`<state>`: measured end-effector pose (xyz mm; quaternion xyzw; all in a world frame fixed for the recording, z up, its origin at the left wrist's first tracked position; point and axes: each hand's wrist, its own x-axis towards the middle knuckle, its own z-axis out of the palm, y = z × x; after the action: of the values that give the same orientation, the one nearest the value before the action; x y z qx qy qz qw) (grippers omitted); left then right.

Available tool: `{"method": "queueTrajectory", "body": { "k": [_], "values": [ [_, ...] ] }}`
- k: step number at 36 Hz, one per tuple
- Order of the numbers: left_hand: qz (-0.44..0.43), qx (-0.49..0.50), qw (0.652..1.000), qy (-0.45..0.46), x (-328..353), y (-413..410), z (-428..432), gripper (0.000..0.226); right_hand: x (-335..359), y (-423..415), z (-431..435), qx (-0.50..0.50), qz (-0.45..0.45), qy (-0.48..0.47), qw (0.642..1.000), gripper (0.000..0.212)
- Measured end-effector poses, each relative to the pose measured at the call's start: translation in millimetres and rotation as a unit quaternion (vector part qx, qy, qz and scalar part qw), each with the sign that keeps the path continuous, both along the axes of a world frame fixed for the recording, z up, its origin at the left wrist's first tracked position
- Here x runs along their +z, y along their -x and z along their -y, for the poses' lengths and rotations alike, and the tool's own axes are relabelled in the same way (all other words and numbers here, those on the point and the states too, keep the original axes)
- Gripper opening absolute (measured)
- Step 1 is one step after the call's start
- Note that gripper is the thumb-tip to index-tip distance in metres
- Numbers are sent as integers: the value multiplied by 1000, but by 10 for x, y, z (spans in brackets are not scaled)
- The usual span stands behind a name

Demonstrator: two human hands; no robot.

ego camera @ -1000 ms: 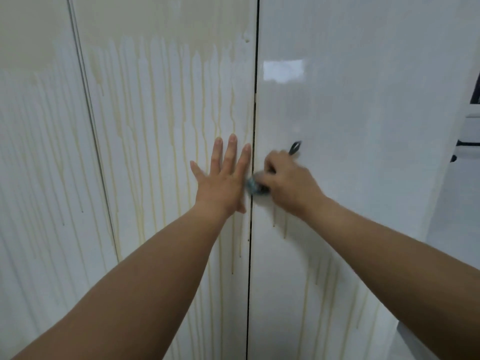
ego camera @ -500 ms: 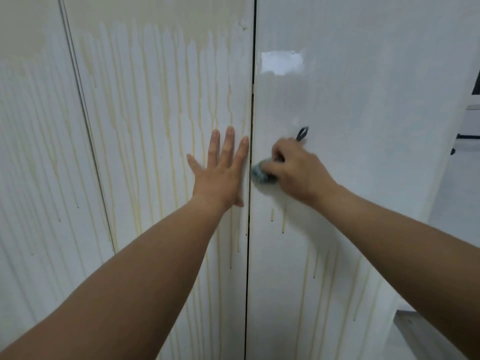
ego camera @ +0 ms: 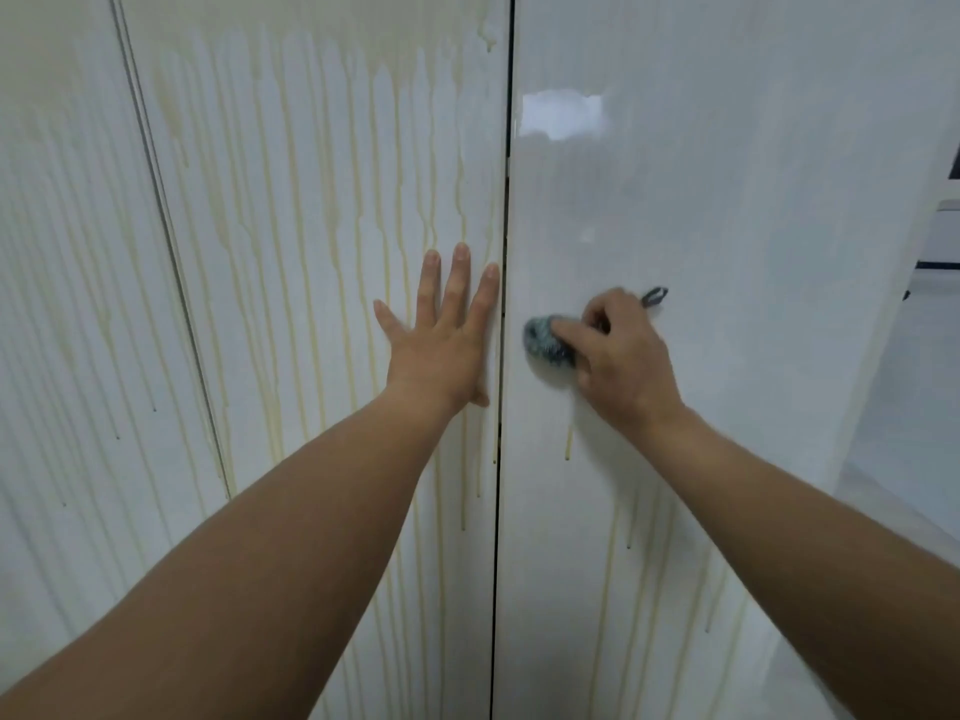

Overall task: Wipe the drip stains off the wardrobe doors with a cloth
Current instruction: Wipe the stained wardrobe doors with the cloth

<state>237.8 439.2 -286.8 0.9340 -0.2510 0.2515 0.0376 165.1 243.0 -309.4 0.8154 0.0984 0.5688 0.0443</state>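
Glossy white wardrobe doors fill the view. The middle door [ego camera: 311, 210] is streaked with yellowish drip stains [ego camera: 291, 200] from top to bottom. The right door [ego camera: 727, 200] looks clean in its upper half, with drips left lower down [ego camera: 613, 553]. My left hand [ego camera: 441, 335] presses flat on the middle door, fingers straight, next to the dark gap between the doors. My right hand [ego camera: 618, 356] grips a bunched grey cloth [ego camera: 545, 343] against the right door, just right of the gap. A small grey loop of the cloth [ego camera: 655, 296] sticks out above my knuckles.
A third stained door [ego camera: 67, 304] stands at the left. Past the right door's edge, a pale wall and a dark-framed fixture [ego camera: 940, 241] show at the far right.
My right hand with the cloth has slid a little to the right along the right door, away from the gap. My left hand has stayed flat on the middle door.
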Motion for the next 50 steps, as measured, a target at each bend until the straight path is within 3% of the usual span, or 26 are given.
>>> {"method": "queueTrajectory", "body": {
  "k": [4, 7, 9, 11, 14, 18, 21, 25, 28, 31, 37, 41, 43, 48, 50],
  "values": [
    [0, -2, 1000, 3, -5, -2, 3, 156, -765, 41, 1, 56, -96, 8, 994, 21],
    [4, -2, 1000, 7, -13, -10, 15, 157, -1125, 35, 62, 69, -168, 236, 955, 9],
    [4, -1, 1000, 4, -10, 0, 10, 157, -1109, -6, 99, 53, -174, 289, 940, 7],
    [6, -4, 1000, 7, -10, -7, 5, 157, -930, -32, 45, 38, -145, 236, 960, 13],
    [9, -13, 1000, 13, -4, -25, 0, 156, -475, -43, -98, 28, -63, 60, 996, 18],
    [23, -17, 1000, 6, -23, -28, -5, 156, -170, -71, -285, 14, 14, -63, 998, 24],
    [43, -15, 999, -14, -48, -34, -23, 157, -474, -39, -328, 24, -28, -17, 999, 9],
    [51, -14, 998, -15, -74, -26, 2, 159, -1241, 24, -219, 19, -176, 102, 979, 22],
    [62, -24, 998, -5, -94, -61, -8, 158, -1360, 94, -196, 21, -256, 89, 962, 23],
    [82, -36, 996, -6, -144, -101, -36, 157, -933, 172, -154, 5, -183, 5, 983, 7],
    [109, -43, 993, -22, -221, -56, -85, 156, -106, 265, 226, -52, 9, -68, 996, 28],
    [98, -29, 994, -24, -570, 20, -42, 155, -479, 339, 329, -93, -37, -27, 995, 19],
    [108, -21, 994, -24, -856, -1, -51, 158, -882, 383, 312, -72, -89, -53, 992, 11],
    [164, -34, 985, -28, -1389, -78, -86, 155, -1666, 553, 348, -40, -192, -54, 979, 19],
    [183, -42, 982, -28, -1492, -93, -61, 153, -1674, 613, 391, -34, -152, -42, 987, 24]
  ]
}}
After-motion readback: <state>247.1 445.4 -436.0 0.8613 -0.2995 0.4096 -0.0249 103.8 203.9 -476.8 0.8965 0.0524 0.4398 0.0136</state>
